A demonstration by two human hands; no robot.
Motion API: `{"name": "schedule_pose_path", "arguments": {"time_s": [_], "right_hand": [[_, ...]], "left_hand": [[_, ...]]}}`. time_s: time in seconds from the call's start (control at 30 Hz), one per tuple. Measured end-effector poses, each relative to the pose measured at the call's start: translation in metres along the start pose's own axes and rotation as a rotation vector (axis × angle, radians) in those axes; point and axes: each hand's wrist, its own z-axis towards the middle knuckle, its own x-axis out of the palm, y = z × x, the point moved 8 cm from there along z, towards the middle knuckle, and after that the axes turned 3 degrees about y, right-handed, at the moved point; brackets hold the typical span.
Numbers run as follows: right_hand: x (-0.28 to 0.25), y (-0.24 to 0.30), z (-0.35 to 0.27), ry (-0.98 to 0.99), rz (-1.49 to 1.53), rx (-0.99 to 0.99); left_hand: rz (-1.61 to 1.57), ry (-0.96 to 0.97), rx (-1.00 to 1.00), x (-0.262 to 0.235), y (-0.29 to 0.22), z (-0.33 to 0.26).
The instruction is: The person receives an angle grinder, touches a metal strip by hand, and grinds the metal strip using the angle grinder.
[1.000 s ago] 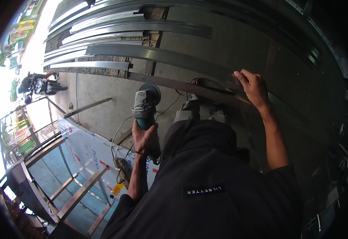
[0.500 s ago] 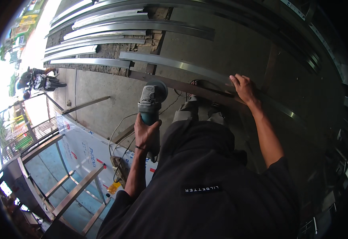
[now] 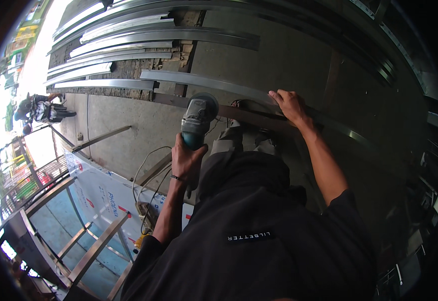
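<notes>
My left hand (image 3: 186, 163) is wrapped round the teal-and-grey body of an angle grinder (image 3: 198, 120). Its round disc lies at the far end, close to a dark brown metal beam (image 3: 251, 117) and just short of a long silver metal bar (image 3: 204, 80); whether it touches either cannot be told. Farther right, my right hand (image 3: 292, 108) grips the same silver bar, thumb and fingers closed at its edge. The bar slants from the wooden bench down to the right, passing under that hand.
Several silver metal profiles (image 3: 123, 37) lie on a worn wooden bench (image 3: 128, 94). Cables (image 3: 139, 173) trail near my left forearm. A metal frame (image 3: 98, 246) and a film-covered panel (image 3: 96, 188) stand at the lower left. Beyond the bench's near side is a motorcycle (image 3: 46, 109).
The whole view has shifted slightly. Against the silver bar, the grinder has moved a little to the right and nearer to it. My right hand keeps its grip on the bar.
</notes>
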Motion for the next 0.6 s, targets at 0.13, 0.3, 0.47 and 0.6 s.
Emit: {"name": "schedule_pose_path", "arguments": {"time_s": [0.13, 0.3, 0.47, 0.6], "right_hand": [[0.002, -0.001, -0.006, 0.08, 0.079, 0.068], [-0.004, 0.001, -0.007, 0.103, 0.06, 0.121], [-0.001, 0.001, -0.006, 0.172, 0.034, 0.17], [0.0, -0.004, -0.006, 0.183, 0.023, 0.173]], "left_hand": [[0.069, 0.056, -0.019, 0.011, -0.021, 0.001], [0.107, 0.129, -0.059, 0.028, -0.026, 0.01], [0.122, 0.143, -0.035, 0.034, -0.032, 0.013], [0.099, 0.149, -0.031, 0.037, -0.034, 0.015]]}}
